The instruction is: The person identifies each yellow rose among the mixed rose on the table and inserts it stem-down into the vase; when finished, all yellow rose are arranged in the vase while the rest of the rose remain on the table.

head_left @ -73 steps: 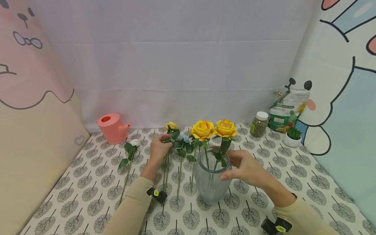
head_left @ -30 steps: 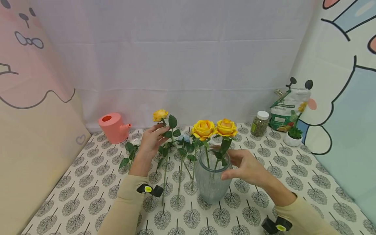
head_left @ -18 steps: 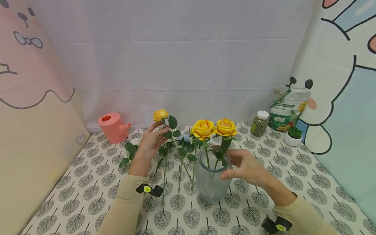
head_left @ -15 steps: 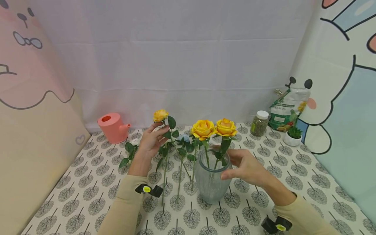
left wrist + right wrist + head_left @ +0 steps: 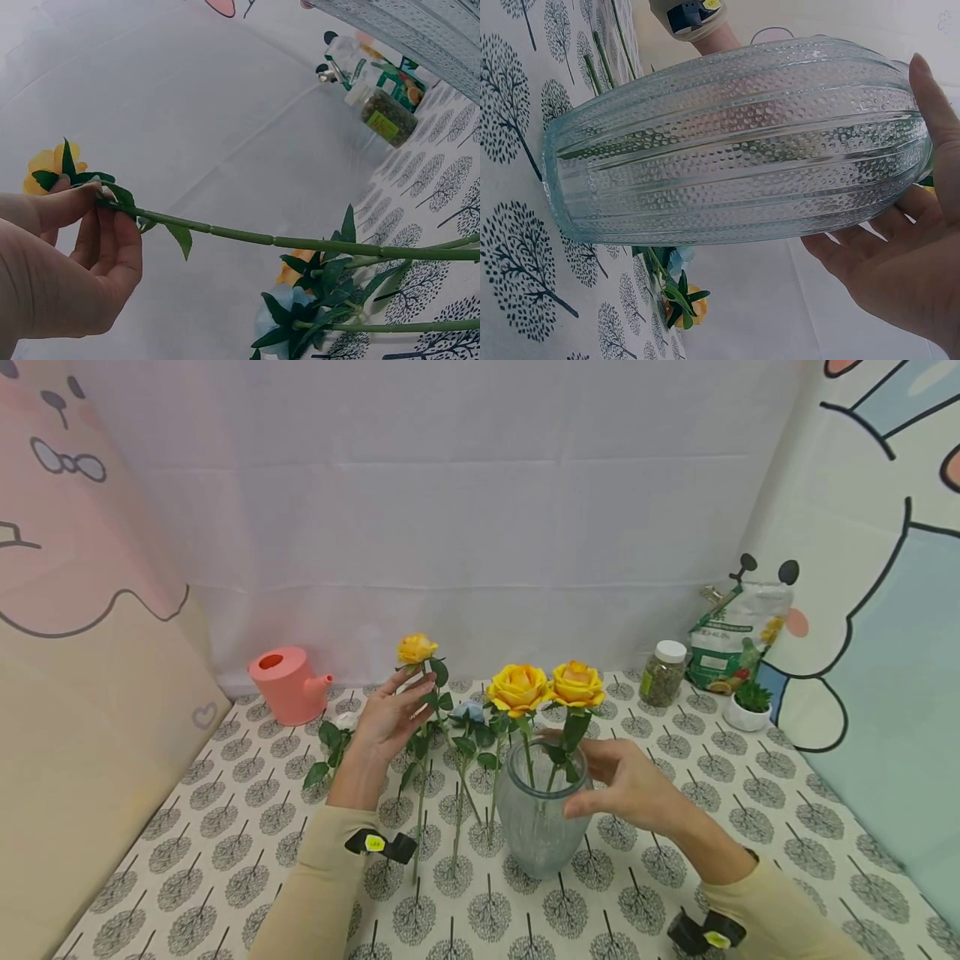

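Observation:
My left hand (image 5: 386, 722) pinches the stem of a yellow rose (image 5: 417, 648) just below its bloom, raised above the table. In the left wrist view, the green stem (image 5: 315, 244) runs long past my fingers. A clear ribbed glass vase (image 5: 542, 835) stands upright, and my right hand (image 5: 630, 785) holds it near the rim, thumb in front. Two yellow roses stand in it, a left one (image 5: 519, 690) and a right one (image 5: 577, 684). Between my hands lies a blue flower (image 5: 468, 712). Another yellow bloom (image 5: 296, 266) shows beside it in the left wrist view.
Left of my left hand lies a white flower (image 5: 345, 721), partly covered by my forearm. A pink watering can (image 5: 291, 689) stands at the back left. At the back right are a jar with a white lid (image 5: 663, 677), a green-and-white bag (image 5: 738, 639) and a small potted succulent (image 5: 748, 708).
My left hand has taken the yellow rose from the table and lifted it. In the last half second the rose has tilted more upright and shifted slightly right. My right hand stays on the vase.

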Tool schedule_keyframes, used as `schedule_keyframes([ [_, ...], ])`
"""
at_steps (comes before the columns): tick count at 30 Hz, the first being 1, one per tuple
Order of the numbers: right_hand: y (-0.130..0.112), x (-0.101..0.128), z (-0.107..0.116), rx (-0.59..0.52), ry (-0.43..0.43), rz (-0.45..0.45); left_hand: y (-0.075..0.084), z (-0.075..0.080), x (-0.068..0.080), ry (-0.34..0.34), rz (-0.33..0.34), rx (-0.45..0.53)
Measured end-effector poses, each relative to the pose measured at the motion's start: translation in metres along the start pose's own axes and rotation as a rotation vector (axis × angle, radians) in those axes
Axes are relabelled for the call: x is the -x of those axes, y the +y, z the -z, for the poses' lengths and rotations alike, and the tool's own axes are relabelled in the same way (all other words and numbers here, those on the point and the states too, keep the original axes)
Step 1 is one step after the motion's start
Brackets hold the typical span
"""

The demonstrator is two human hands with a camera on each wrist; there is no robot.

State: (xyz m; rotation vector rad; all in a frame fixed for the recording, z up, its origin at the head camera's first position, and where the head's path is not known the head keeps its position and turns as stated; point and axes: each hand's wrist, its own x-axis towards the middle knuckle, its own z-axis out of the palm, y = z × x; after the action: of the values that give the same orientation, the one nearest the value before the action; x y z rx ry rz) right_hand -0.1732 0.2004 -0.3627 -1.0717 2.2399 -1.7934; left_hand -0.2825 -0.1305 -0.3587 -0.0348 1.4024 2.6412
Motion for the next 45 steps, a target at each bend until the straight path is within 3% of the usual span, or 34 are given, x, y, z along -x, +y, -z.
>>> schedule_keyframes([
  [14, 0.000, -0.001, 0.000, -0.003, -0.003, 0.004, 0.019, -0.020, 0.023, -0.109, -0.117, 0.006],
  [27, -0.001, -0.001, 0.000, 0.005, 0.002, -0.004, 0.032, -0.032, 0.046, -0.169, -0.162, 0.059],
  [32, -0.001, -0.001, 0.000, 0.010, 0.006, -0.007, 0.039, -0.037, 0.057, -0.219, -0.251, 0.079],
  [37, -0.002, -0.001, 0.001, 0.014, 0.009, -0.007, 0.049, -0.041, 0.071, -0.232, -0.347, 0.190],
  [45, -0.002, 0.001, 0.000, 0.019, 0.009, -0.014, 0.069, -0.037, 0.094, -0.342, -0.498, 0.462],
])
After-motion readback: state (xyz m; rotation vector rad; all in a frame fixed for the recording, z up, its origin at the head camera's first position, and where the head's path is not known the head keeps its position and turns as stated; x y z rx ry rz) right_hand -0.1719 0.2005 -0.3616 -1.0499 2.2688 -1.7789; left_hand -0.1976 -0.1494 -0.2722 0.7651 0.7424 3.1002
